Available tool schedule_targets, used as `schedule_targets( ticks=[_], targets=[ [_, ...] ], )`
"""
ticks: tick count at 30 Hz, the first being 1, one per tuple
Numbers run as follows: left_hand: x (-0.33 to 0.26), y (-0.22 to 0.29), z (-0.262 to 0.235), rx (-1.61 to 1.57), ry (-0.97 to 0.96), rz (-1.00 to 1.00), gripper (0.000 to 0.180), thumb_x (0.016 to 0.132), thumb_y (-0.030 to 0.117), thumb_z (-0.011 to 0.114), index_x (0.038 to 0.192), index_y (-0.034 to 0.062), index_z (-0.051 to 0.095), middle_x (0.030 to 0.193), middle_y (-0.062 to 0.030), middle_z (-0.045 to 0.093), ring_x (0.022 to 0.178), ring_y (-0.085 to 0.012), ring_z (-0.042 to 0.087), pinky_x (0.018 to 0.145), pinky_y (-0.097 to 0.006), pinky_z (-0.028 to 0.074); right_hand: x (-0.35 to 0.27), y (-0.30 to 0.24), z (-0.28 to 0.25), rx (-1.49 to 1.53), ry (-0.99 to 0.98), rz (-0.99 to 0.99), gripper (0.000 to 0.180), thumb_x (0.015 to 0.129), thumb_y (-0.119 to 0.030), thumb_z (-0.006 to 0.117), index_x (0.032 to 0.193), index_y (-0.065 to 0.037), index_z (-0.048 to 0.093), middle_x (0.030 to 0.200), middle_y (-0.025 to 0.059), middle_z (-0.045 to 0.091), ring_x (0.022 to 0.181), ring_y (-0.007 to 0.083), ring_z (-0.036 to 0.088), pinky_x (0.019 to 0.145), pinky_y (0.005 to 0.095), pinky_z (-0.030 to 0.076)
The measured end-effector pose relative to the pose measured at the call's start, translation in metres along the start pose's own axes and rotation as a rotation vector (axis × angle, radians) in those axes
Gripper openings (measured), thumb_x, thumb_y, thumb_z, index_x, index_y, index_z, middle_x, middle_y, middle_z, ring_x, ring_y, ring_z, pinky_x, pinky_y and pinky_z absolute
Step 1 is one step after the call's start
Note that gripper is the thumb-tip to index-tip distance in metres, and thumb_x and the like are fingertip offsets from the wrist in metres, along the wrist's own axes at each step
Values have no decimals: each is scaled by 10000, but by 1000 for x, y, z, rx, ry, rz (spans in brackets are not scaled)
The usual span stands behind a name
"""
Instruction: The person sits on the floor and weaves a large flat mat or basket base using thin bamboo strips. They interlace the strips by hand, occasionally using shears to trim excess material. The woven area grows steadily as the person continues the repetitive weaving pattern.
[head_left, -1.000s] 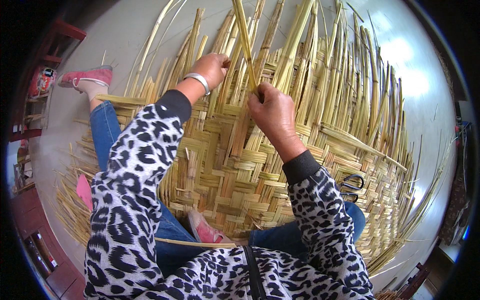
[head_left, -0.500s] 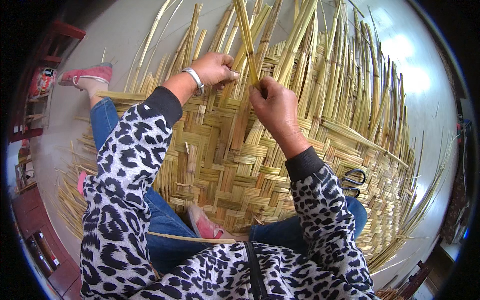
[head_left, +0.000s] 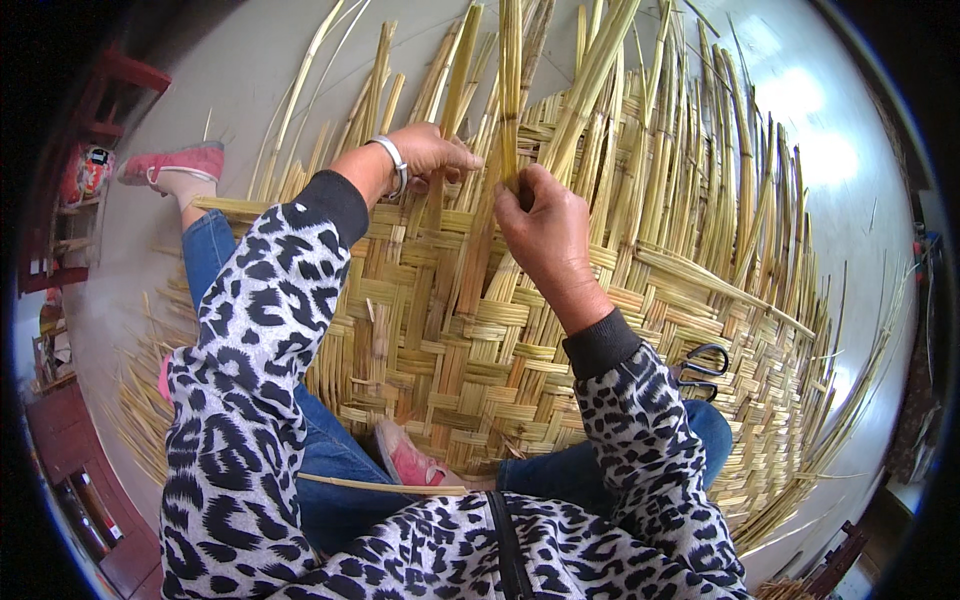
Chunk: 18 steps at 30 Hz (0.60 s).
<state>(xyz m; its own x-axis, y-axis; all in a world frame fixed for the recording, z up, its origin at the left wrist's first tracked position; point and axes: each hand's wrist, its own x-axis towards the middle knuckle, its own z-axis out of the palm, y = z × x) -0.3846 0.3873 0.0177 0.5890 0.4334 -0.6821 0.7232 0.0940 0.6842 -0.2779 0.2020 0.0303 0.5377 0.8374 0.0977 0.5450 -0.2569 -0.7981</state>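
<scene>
A broad mat [head_left: 480, 360] of flat yellow-green split reed strips, woven in a checked pattern, lies in front of me and under my legs. My right hand [head_left: 545, 218] is closed in a pinch on an upright reed strip [head_left: 510, 80] that rises from the weave. Left of it, my left hand [head_left: 428, 160], with a silver bracelet on its wrist, grips another reed strip [head_left: 461, 75] that leans slightly; its thumb points toward the right hand. The lower fingers of the left hand are partly hidden. Both hands are just above the mat's unwoven far part.
Loose strip ends [head_left: 720, 150] fan out over the grey floor [head_left: 230, 80]. Black-handled scissors [head_left: 706, 362] rest on the mat by my right knee. A thin strip [head_left: 380, 484] crosses my lap. Red wooden furniture [head_left: 80, 440] stands at far left.
The strip in my right hand has swung from leaning left to nearly upright. The strip at my left hand has tilted leftward, so the two no longer cross close together.
</scene>
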Motion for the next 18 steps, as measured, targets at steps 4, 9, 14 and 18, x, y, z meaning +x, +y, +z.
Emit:
schedule_targets(
  ticks=[4,9,14,18],
  targets=[
    [1,-6,1,-41,50,48,288,767,320,806,896,94,685,782,13,658,586,-99,520,516,-271,388,0,2,1,43,-6,14,180,841,-214,647,811,-38,622,685,184,649,673,379,658,620,448,531],
    [2,-12,7,-140,38,215,304,756,203,812,977,30,697,811,-41,678,679,-149,598,625,-309,481,2,5,5,32,-2,41,187,842,-196,651,822,-14,619,688,164,648,647,304,641,614,400,519],
    [2,-15,16,-152,169,241,332,792,166,788,1060,14,664,906,-66,700,787,-148,647,742,-310,530,6,9,11,29,9,82,202,834,-233,649,853,-33,624,720,191,659,716,379,665,651,447,532],
    [-11,-22,16,-521,-10,269,324,821,227,788,1058,46,660,951,-43,683,853,-113,627,715,-278,528,12,8,22,41,-55,138,191,841,-220,630,933,-54,646,793,180,676,772,374,665,689,443,532]
  ],
)
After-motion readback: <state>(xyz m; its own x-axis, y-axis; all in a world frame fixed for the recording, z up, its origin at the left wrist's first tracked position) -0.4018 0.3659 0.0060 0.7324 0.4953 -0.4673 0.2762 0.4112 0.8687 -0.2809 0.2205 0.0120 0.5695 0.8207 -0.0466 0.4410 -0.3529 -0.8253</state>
